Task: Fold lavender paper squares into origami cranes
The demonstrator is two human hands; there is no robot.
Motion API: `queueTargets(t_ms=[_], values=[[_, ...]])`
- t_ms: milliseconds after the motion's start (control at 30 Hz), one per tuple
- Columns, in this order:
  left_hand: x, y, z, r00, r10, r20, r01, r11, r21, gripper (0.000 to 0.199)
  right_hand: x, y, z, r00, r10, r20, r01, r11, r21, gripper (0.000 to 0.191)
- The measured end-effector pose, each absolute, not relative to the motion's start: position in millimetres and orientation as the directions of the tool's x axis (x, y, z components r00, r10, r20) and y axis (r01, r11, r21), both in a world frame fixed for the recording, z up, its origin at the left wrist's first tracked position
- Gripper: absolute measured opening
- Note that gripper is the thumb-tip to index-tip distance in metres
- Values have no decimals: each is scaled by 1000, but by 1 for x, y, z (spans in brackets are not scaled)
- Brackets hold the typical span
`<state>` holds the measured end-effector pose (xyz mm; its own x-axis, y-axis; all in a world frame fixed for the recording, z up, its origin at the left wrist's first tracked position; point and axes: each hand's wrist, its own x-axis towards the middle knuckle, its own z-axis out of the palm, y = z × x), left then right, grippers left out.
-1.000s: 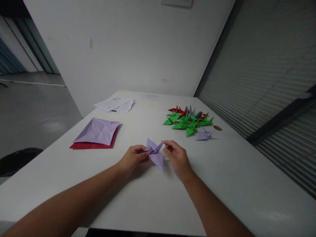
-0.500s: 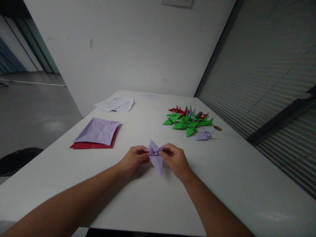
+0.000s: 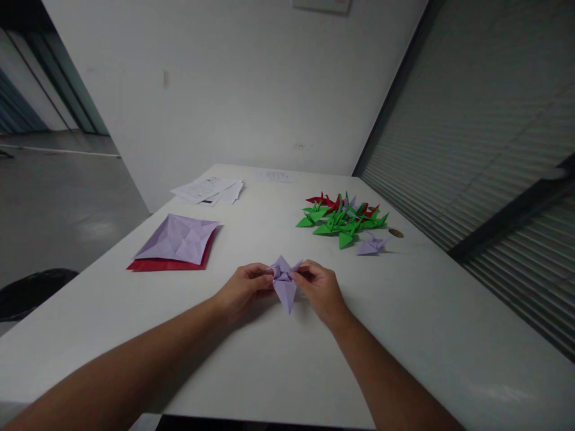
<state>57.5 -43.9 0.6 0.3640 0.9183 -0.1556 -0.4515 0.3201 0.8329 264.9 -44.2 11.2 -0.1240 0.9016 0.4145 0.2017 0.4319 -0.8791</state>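
Between my two hands is a lavender origami crane (image 3: 286, 291), its wings pointing away from me and towards me. My left hand (image 3: 247, 288) pinches its left side between thumb and fingers. On the opposite side, my right hand (image 3: 318, 288) grips the crane near a narrow point that sticks up by the fingertips. The fingers partly cover the crane's head and tail ends. Both hands are just above the white table (image 3: 260, 371), near its front.
A pile of green, red and lavender paper cranes (image 3: 336, 221) lies at the right, with one lavender crane (image 3: 372, 244) beside it. Creased lavender sheets (image 3: 179, 238) rest on red paper (image 3: 168, 265) at the left. Printed papers (image 3: 209, 189) lie farther back. A brown disc (image 3: 396, 233) is near the blinds.
The lavender crane has turned slightly between my hands, and its near wing tip has shifted a little left and up. Both hands keep their hold in nearly the same place.
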Motion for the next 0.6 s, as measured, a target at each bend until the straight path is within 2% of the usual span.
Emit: queueTargets(t_ms=[367,600], values=[[58,-44,-5,369,917,-153,-431,314,846,29,266,-45,8,-119,914,388,168,404,-899,22],[59,-45,1,358,921,-155,-437,312,844,30,265,-46,14,-104,899,426,171,438,-882,26]])
